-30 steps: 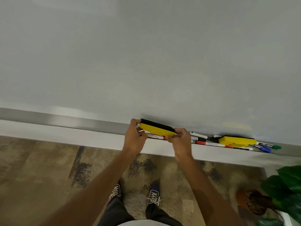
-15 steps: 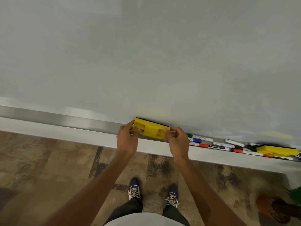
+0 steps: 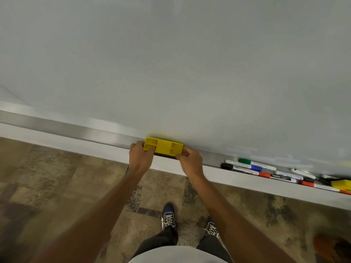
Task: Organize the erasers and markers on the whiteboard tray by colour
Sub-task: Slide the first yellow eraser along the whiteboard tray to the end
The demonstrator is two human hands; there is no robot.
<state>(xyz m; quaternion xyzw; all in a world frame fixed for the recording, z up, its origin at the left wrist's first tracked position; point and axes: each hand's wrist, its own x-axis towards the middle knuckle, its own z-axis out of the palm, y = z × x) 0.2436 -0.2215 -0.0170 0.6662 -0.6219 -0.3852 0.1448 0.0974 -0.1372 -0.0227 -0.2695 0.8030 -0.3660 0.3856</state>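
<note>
Head view: left hand (image 3: 141, 156) and right hand (image 3: 190, 162) pinch yellow eraser (image 3: 163, 146) by its ends, felt down on tray (image 3: 76, 132); seat it flat, then release; markers (image 3: 250, 167) and second eraser (image 3: 341, 185) lie far right.

Yellow eraser (image 3: 163, 146) sits in the whiteboard tray (image 3: 79, 130), gripped at its ends by left hand (image 3: 141, 156) and right hand (image 3: 190, 161). Markers (image 3: 256, 168) and a second eraser (image 3: 341, 184) lie right of it.
</note>
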